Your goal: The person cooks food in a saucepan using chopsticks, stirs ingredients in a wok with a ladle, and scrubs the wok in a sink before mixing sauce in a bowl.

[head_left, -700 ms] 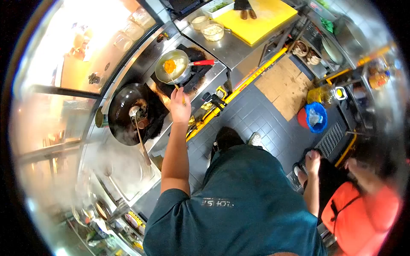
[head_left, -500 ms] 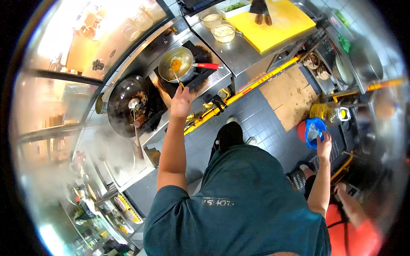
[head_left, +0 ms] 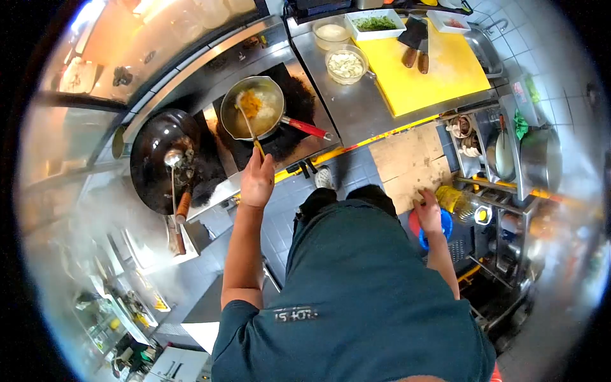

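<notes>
My left hand (head_left: pixel 256 183) is closed round the end of a long-handled spoon (head_left: pixel 249 126). The spoon's head rests in a saucepan (head_left: pixel 270 118) of pale, cloudy liquid, beside an orange-yellow clump (head_left: pixel 251 103). That pan stands on the stove, its red handle (head_left: pixel 305 128) pointing right. On the other side, my right hand (head_left: pixel 429 213) is over a blue, round-rimmed container (head_left: pixel 447 224) low by the floor. Its fingers are apart and I see nothing in them. A red rounded thing (head_left: pixel 414 223) shows beside the blue container.
Left of the saucepan is a dark wok (head_left: pixel 159 137) with a ladle (head_left: pixel 172 159); steam rises nearby. On the counter are a yellow cutting board (head_left: pixel 439 79) with two cleavers (head_left: pixel 415 41) and a glass bowl of white slices (head_left: pixel 345 65). A large oil bottle (head_left: pixel 463 205) stands right.
My right hand has moved left and let go of the clear plastic it held over the blue container. The spoon stays in my left hand. The person in red is almost out of view.
</notes>
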{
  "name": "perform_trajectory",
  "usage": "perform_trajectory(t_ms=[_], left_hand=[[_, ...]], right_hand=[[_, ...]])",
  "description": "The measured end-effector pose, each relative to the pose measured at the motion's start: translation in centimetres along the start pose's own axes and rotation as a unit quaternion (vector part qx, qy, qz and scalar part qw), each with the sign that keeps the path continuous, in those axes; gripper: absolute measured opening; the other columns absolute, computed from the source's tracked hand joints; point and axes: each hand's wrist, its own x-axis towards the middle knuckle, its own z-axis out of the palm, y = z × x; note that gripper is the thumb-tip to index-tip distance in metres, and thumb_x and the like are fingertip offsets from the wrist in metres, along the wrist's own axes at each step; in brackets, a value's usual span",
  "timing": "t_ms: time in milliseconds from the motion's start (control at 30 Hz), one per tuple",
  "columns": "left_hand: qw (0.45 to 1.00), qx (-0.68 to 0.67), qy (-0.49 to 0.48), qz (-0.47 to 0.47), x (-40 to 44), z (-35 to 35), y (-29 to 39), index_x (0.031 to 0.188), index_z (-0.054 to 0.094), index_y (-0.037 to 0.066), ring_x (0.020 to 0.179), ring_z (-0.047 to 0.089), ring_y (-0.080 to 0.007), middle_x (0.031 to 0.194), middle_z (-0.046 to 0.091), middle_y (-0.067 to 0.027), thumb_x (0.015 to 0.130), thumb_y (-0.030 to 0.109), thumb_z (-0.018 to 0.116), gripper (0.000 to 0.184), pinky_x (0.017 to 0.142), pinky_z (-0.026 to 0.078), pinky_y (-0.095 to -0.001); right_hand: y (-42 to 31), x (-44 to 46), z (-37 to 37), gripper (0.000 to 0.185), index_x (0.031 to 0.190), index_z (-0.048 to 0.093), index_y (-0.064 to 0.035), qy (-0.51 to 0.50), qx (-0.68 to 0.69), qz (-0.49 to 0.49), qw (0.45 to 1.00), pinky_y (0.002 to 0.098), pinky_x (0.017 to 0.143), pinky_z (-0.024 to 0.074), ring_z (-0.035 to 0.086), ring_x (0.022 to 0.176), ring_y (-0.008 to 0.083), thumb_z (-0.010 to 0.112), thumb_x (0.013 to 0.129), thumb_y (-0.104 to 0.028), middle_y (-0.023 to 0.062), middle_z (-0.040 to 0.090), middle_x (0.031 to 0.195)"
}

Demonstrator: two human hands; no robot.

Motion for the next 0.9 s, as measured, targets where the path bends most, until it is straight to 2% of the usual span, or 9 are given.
perform_trajectory(t_ms=[67, 100, 200, 333, 367, 467, 633, 800, 900], left_hand=[[0.997, -0.040, -0.042, -0.054, -0.3, 0.6, -0.5, 0.109, 0.066, -0.002, 0.094, 0.066, -0.0443, 0.124, 0.058, -0.0331, 0.078, 0.000, 0.067, 0.032, 0.078, 0.058, -0.0449], [0.997, -0.040, 0.001, -0.063, -0.1, -0.1, 0.8, 0.108, 0.066, -0.001, 0.093, 0.066, -0.0442, 0.122, 0.059, -0.0330, 0.079, 0.000, 0.065, 0.029, 0.078, 0.058, -0.0445], [0.999, -0.001, -0.022, -0.032, -0.5, 0.7, 1.2, 0.109, 0.066, 0.001, 0.091, 0.066, -0.0427, 0.123, 0.059, -0.0330, 0.079, 0.000, 0.065, 0.029, 0.077, 0.058, -0.0442], [0.993, -0.021, 0.018, -0.118, 0.2, 0.3, 4.0, 0.113, 0.065, 0.001, 0.090, 0.067, -0.0407, 0.126, 0.057, -0.0330, 0.079, -0.001, 0.067, 0.034, 0.077, 0.058, -0.0436], [0.995, 0.015, 0.031, -0.094, 0.9, 0.1, 4.5, 0.111, 0.066, 0.001, 0.092, 0.067, -0.0409, 0.123, 0.059, -0.0323, 0.079, -0.001, 0.067, 0.032, 0.078, 0.058, -0.0436], [0.990, -0.025, 0.029, -0.137, 1.7, 0.6, 5.1, 0.111, 0.066, 0.001, 0.094, 0.067, -0.0408, 0.123, 0.059, -0.0317, 0.078, -0.001, 0.067, 0.033, 0.079, 0.058, -0.0434], [0.983, 0.068, -0.030, -0.166, 4.0, 1.9, 8.7, 0.107, 0.064, 0.000, 0.103, 0.066, -0.0412, 0.126, 0.057, -0.0320, 0.079, -0.001, 0.065, 0.027, 0.082, 0.058, -0.0422], [0.976, 0.082, -0.022, -0.201, 5.9, 2.1, 11.4, 0.110, 0.064, 0.001, 0.092, 0.068, -0.0410, 0.124, 0.059, -0.0300, 0.080, -0.001, 0.065, 0.030, 0.076, 0.059, -0.0428], [0.969, 0.094, -0.038, -0.226, 7.1, 2.1, 11.1, 0.111, 0.064, 0.002, 0.092, 0.068, -0.0404, 0.124, 0.059, -0.0294, 0.081, 0.000, 0.065, 0.030, 0.076, 0.059, -0.0427]], right_hand=[[-1.8, 4.1, -0.9, 0.039, 0.123, 0.062, -0.0025, -0.015, 0.007, -0.030, 0.999, 0.0460, 0.104, 0.0458, 0.056, 0.122, 0.0422, 0.071, 0.088, -0.017, 0.0254, 0.058, 0.130], [-1.7, 6.0, -1.1, 0.038, 0.123, 0.063, -0.0023, -0.015, -0.007, -0.060, 0.998, 0.0458, 0.104, 0.0461, 0.056, 0.122, 0.0422, 0.071, 0.088, -0.017, 0.0254, 0.059, 0.130], [-3.4, 13.1, -2.0, 0.038, 0.124, 0.062, -0.0027, -0.032, -0.003, -0.116, 0.993, 0.0457, 0.105, 0.0456, 0.055, 0.122, 0.0419, 0.070, 0.090, -0.019, 0.0252, 0.058, 0.130], [-6.1, 21.5, -2.6, 0.040, 0.126, 0.061, -0.0014, -0.093, -0.001, -0.160, 0.983, 0.0463, 0.109, 0.0404, 0.050, 0.128, 0.0404, 0.067, 0.092, -0.022, 0.0255, 0.055, 0.135], [-7.4, 23.2, -2.0, 0.040, 0.126, 0.060, -0.0015, -0.108, 0.002, -0.175, 0.979, 0.0463, 0.109, 0.0405, 0.050, 0.128, 0.0402, 0.067, 0.092, -0.021, 0.0251, 0.055, 0.136], [-10.0, 28.3, -0.5, 0.039, 0.125, 0.061, -0.0023, -0.145, 0.007, -0.264, 0.954, 0.0464, 0.109, 0.0408, 0.051, 0.128, 0.0399, 0.068, 0.091, -0.020, 0.0238, 0.055, 0.136], [-14.4, 32.7, 0.6, 0.039, 0.124, 0.062, -0.0031, -0.240, 0.058, -0.355, 0.902, 0.0464, 0.107, 0.0424, 0.053, 0.125, 0.0402, 0.068, 0.090, -0.022, 0.0227, 0.055, 0.136], [-17.4, 32.8, 3.7, 0.041, 0.123, 0.062, -0.0009, -0.301, 0.087, -0.417, 0.853, 0.0459, 0.099, 0.0489, 0.059, 0.116, 0.0400, 0.068, 0.090, -0.025, 0.0217, 0.059, 0.130], [-19.9, 31.6, 7.1, 0.043, 0.118, 0.063, 0.0031, -0.430, 0.110, -0.361, 0.820, 0.0447, 0.086, 0.0528, 0.066, 0.100, 0.0372, 0.064, 0.094, -0.033, 0.0222, 0.066, 0.110]])
